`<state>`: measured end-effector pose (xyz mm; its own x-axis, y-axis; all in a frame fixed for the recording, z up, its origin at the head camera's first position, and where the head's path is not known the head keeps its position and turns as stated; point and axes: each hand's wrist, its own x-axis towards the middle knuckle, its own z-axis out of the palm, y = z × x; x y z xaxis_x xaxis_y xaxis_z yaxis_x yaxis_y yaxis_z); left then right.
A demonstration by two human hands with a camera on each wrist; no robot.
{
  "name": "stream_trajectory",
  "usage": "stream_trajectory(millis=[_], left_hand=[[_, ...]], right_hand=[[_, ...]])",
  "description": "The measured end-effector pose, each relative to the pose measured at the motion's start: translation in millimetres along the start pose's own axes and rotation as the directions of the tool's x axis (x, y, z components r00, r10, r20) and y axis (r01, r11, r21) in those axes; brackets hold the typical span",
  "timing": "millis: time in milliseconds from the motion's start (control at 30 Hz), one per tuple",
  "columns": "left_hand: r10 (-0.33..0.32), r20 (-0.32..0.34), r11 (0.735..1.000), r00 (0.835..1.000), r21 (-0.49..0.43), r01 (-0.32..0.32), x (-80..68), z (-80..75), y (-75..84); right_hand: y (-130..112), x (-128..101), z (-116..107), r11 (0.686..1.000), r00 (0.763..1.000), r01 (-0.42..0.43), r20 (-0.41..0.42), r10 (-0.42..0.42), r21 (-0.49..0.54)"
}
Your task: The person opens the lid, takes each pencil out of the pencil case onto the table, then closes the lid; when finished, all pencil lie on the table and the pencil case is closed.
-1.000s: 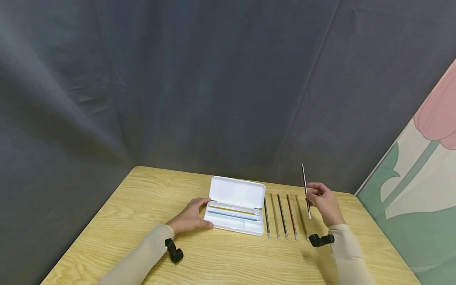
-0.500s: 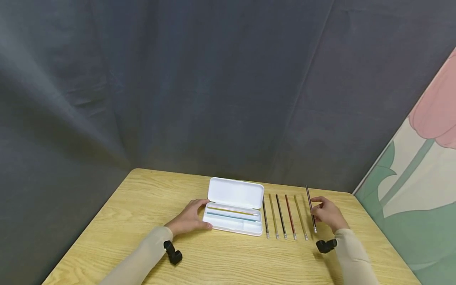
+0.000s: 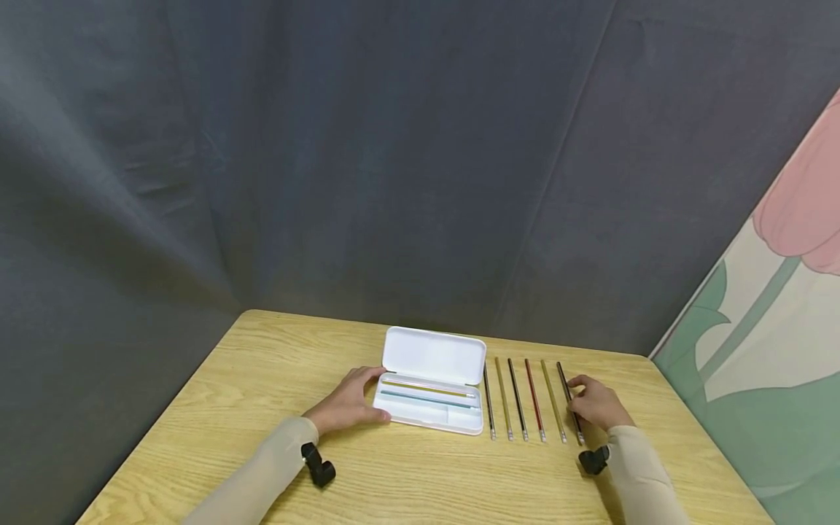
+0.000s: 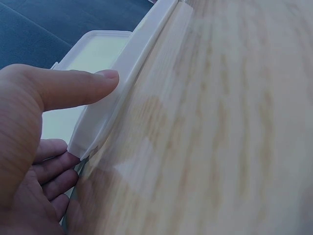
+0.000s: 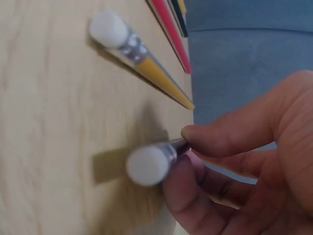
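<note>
An open white pencil case (image 3: 434, 356) lies on the table, its lid tipped back. Inside rest a yellow pencil (image 3: 426, 387) and a blue one (image 3: 425, 399). My left hand (image 3: 348, 403) grips the case's left end; in the left wrist view the thumb (image 4: 83, 88) lies over the front wall and the fingers bend around the corner. My right hand (image 3: 599, 405) pinches a dark pencil (image 3: 562, 375) between thumb and fingers, at the right end of a row. Its white eraser (image 5: 147, 166) faces the right wrist camera, close over the tabletop.
Several pencils lie side by side right of the case, erasers toward me, among them a red pencil (image 3: 534, 399) and a yellow pencil (image 3: 553, 399). A dark curtain (image 3: 394, 182) hangs behind the wooden table (image 3: 420, 481). A flower-patterned cloth (image 3: 774, 350) is at the right.
My right hand has lowered the dark pencil from above the table down to the row's right end, lining it up beside the yellow pencil. The left hand stays on the case.
</note>
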<state>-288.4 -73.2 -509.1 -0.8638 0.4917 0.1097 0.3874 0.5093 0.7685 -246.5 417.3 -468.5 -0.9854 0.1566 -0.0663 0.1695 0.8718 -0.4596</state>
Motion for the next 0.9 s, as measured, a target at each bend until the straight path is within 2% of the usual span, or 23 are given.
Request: stream_trajectory(millis=[467,633,733,900], left_hand=[[0.000,-0.006,1.000,1.000,0.015,0.000,3.5,0.3,-1.9],[-0.010,-0.004,1.000,1.000,-0.001,0.010,1.8,1.1,-1.0],[-0.011,-0.002,1.000,1.000,-0.003,0.011,1.4,1.7,-1.4],[-0.010,-0.005,1.000,1.000,0.003,0.010,2.0,1.4,-1.6]], right_hand=[[-4.9,0.5,2.7,0.994,0.996,0.041,-0.070,-0.048,-0.099],[-9.5,-3.2,0.6,0.997,0.992,0.058,-0.113,-0.064,-0.060],[-16.4,-4.7,-2.7,0.997,0.975,0.080,-0.209,-0.075,0.012],[-33.3,-4.9,-10.2,0.979,0.927,0.145,-0.366,-0.083,0.144]])
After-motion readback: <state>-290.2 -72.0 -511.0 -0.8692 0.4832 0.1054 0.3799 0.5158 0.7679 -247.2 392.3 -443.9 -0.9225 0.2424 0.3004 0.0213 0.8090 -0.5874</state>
